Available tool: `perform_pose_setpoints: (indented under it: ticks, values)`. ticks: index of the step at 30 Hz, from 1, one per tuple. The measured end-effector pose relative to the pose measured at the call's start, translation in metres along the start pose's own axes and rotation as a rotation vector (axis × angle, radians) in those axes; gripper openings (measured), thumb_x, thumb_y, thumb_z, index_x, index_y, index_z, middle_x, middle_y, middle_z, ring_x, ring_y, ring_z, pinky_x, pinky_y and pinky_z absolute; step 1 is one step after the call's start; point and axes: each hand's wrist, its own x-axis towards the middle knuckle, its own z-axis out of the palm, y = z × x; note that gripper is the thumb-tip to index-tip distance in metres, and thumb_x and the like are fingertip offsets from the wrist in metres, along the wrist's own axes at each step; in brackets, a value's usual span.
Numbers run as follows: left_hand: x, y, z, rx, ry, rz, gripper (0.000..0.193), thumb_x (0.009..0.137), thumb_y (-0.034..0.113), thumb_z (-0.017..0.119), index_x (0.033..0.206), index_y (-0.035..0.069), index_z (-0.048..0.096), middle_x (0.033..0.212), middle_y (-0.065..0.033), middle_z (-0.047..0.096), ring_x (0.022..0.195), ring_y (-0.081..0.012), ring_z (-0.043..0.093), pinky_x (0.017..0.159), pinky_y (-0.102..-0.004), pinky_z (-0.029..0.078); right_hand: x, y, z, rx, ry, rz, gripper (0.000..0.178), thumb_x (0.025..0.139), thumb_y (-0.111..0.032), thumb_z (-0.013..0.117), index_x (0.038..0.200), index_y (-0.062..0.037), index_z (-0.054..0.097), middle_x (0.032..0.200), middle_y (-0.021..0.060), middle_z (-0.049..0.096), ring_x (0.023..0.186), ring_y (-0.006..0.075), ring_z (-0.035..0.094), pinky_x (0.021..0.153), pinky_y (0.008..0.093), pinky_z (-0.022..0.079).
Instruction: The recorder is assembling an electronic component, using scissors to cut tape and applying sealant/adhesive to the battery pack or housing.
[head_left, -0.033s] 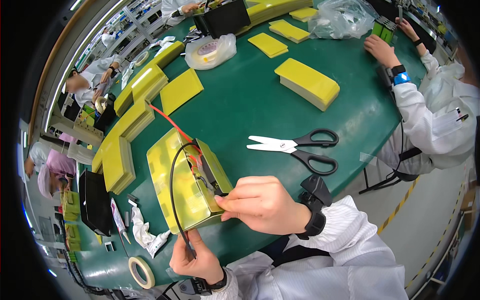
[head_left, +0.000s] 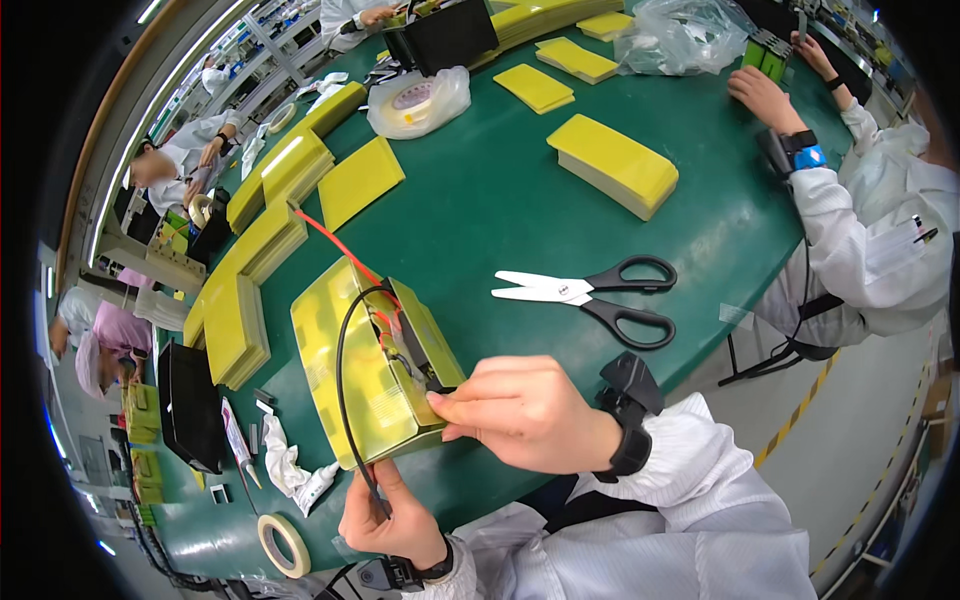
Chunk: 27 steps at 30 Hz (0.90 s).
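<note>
A battery pack (head_left: 350,350) faced with yellow boards lies tilted on the green table in front of me. A red wire (head_left: 335,238) runs from its open top toward the far left, and a black cable (head_left: 345,390) loops over its near side. My left hand (head_left: 392,518) is closed at the pack's lower corner, the black cable passing between thumb and fingers. My right hand (head_left: 530,412) pinches the pack's near right edge, beside a dark part in the opening; its fingertips hide just what they grip. To the right lie scissors (head_left: 560,288) with black handles, blades apart.
Stacked yellow boards (head_left: 235,325) line the left, with another stack (head_left: 615,165) farther right. A black box (head_left: 190,405), glue tube (head_left: 238,440), crumpled tissue (head_left: 287,465) and tape roll (head_left: 284,545) lie left. A co-worker's hand (head_left: 765,100) works on green cells at far right.
</note>
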Motion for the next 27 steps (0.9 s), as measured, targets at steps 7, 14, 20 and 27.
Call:
perform_pose_setpoints:
  ticks: [7,14,20,27]
  values:
    - [-0.002,0.000,-0.011,0.004,-0.104,-0.102,0.017,0.087,0.001,0.062,0.097,-0.012,0.062,0.087,-0.0122,0.067,0.074,-0.0125,0.062,0.069,-0.0236,0.050,-0.026,-0.024,0.025,-0.117,0.197,0.197,0.035,0.063,-0.002,0.076,0.096,0.0048,0.065,0.095,0.0147,0.067,0.082,0.0266,0.068,0.070,0.0317,0.057]
    - [-0.005,0.002,-0.008,0.026,-0.054,-0.089,0.018,0.087,0.002,0.061,0.099,-0.012,0.063,0.086,-0.0146,0.068,0.075,-0.0166,0.065,0.069,-0.0253,0.052,-0.023,-0.025,0.025,-0.048,0.243,0.247,0.030,0.063,0.007,0.070,0.093,0.0040,0.066,0.088,0.0129,0.068,0.073,0.0237,0.068,0.063,0.0292,0.058]
    - [-0.006,0.002,-0.001,0.015,0.014,-0.044,0.015,0.086,0.000,0.062,0.093,-0.013,0.063,0.079,-0.0132,0.067,0.070,-0.0144,0.062,0.065,-0.0244,0.050,-0.022,-0.018,0.020,0.127,0.194,0.349,0.031,0.065,0.013,0.064,0.094,0.0026,0.067,0.085,0.0127,0.068,0.069,0.0211,0.068,0.060,0.0274,0.057]
    - [-0.006,0.006,0.001,0.001,0.062,-0.076,0.013,0.085,-0.001,0.063,0.090,-0.013,0.064,0.076,-0.0126,0.067,0.067,-0.0129,0.060,0.064,-0.0243,0.050,-0.020,-0.013,0.016,0.234,0.138,0.399,0.034,0.067,0.015,0.060,0.094,-0.0011,0.069,0.085,0.0125,0.069,0.068,0.0199,0.068,0.061,0.0267,0.057]
